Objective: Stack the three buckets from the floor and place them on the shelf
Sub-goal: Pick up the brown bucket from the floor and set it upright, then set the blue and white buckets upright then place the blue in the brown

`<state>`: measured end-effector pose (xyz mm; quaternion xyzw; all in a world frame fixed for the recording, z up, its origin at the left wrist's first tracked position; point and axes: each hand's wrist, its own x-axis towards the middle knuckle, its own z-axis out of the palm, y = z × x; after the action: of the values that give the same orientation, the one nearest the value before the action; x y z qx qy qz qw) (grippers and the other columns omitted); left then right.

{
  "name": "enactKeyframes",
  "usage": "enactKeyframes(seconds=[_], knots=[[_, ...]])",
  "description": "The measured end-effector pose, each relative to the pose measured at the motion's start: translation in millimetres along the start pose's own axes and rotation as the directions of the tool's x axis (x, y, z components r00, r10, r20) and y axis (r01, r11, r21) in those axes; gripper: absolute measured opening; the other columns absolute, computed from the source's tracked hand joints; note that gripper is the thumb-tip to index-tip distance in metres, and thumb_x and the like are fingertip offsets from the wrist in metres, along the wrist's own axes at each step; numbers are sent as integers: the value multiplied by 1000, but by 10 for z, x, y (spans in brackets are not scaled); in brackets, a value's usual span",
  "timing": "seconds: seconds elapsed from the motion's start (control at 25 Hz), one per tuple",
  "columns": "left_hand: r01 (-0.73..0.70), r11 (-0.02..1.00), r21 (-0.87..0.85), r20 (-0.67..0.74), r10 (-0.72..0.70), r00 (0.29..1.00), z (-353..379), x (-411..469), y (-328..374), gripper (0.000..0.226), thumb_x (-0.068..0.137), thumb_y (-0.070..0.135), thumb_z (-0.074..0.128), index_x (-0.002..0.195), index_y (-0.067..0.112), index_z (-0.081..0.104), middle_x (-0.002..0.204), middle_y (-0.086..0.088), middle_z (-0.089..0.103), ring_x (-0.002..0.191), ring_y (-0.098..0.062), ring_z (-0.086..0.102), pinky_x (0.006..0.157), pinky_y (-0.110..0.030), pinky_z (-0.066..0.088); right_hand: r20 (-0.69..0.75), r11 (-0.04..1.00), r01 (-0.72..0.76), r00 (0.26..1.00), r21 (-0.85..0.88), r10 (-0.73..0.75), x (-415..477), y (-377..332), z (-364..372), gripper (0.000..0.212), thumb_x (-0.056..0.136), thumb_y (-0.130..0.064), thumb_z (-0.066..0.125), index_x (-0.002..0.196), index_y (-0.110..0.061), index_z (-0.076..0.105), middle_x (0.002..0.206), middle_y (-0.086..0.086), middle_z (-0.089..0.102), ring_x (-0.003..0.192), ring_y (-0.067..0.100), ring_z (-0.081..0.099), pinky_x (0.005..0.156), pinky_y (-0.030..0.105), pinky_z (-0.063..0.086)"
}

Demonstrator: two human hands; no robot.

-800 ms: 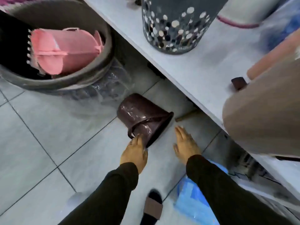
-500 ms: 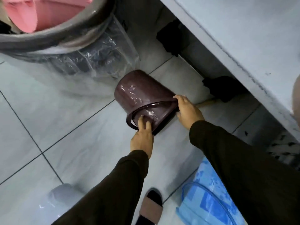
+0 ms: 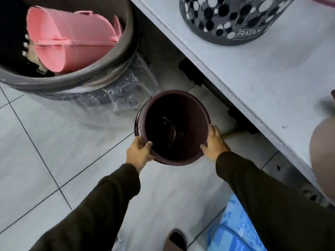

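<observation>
A dark maroon bucket is held above the tiled floor with its open mouth turned up toward me. My left hand grips the near-left rim, thumb inside the lip. My right hand presses on the near-right rim and outer wall. The bucket's inside is dark, with its handle faintly visible lying inside. The pale grey shelf runs diagonally along the right, higher than the bucket. No other loose bucket shows on the floor.
A big grey tub wrapped in clear plastic stands at the upper left, holding a pink bucket. A dotted grey basket sits on the shelf. A blue bag and my sandalled foot are near the bottom edge.
The bucket lay on its side on the floor. Both hands took its rim and tipped it upright, lifting it so the mouth faces up.
</observation>
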<state>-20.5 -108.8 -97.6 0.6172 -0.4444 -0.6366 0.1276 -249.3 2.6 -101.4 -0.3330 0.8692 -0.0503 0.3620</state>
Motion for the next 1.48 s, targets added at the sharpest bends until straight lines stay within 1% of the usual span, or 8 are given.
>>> enactKeyframes(seconds=[0.12,0.28,0.48,0.68,0.96,1.2,1.36,1.48], knots=[[208,963,-170,17,-208,978,-37,98,-64,7,95,14,52,98,12,46,89,-10,61,52,-23,72,51,-30,62,-105,997,63,993,42,-59,-100,-53,141,69,101,-17,45,159,-9,8,168,6,8,141,29,44,112,37,41],[298,953,-55,1,-299,954,-93,37,-302,29,97,26,47,122,12,40,116,-16,61,71,-33,71,58,-35,60,-145,993,106,983,-57,-114,-156,-109,241,70,102,-20,45,160,-15,6,169,0,3,123,26,62,92,31,51],[82,827,556,-124,-15,992,-172,-298,-253,74,94,53,39,152,11,19,153,-17,39,136,-35,43,110,-42,38,-114,995,97,989,-24,-99,-451,-103,180,76,99,-29,52,159,-17,6,169,2,3,151,27,26,116,45,38],[-282,699,658,129,264,956,-271,-1255,-269,61,96,46,40,149,21,24,156,-5,34,144,-23,32,114,-37,31,-89,990,99,990,-98,-107,-1385,59,213,72,99,-30,50,158,-14,14,169,1,3,155,24,10,121,44,28],[-426,539,726,391,186,901,-324,-2308,-871,53,98,40,39,147,21,33,159,-1,28,152,-19,13,123,-39,18,-10,998,-33,999,-61,32,-2923,960,614,72,97,-33,53,158,-16,18,168,2,5,155,22,8,123,45,21],[-431,473,768,466,49,884,165,-2673,-1965,50,96,32,46,145,26,35,152,-1,38,143,-20,34,114,-35,34,106,969,-183,974,-163,202,-3626,2206,1319,92,86,-39,67,158,-20,13,167,2,3,153,25,16,120,45,28],[-434,508,744,545,-86,834,891,-2689,-2810,58,95,26,49,149,20,30,154,-5,36,139,-21,39,116,-29,29,-26,956,-165,986,-241,164,-3559,2845,1745,85,87,-31,66,157,-30,16,168,-2,2,138,29,45,105,37,47],[-365,618,697,512,-71,856,1202,-2741,-3126,72,93,26,53,154,19,15,159,-5,28,143,-22,33,118,-32,27,-200,962,-64,980,-265,10,-3499,3045,1796,71,85,-23,62,150,-36,36,164,-5,25,114,24,63,87,33,54]])
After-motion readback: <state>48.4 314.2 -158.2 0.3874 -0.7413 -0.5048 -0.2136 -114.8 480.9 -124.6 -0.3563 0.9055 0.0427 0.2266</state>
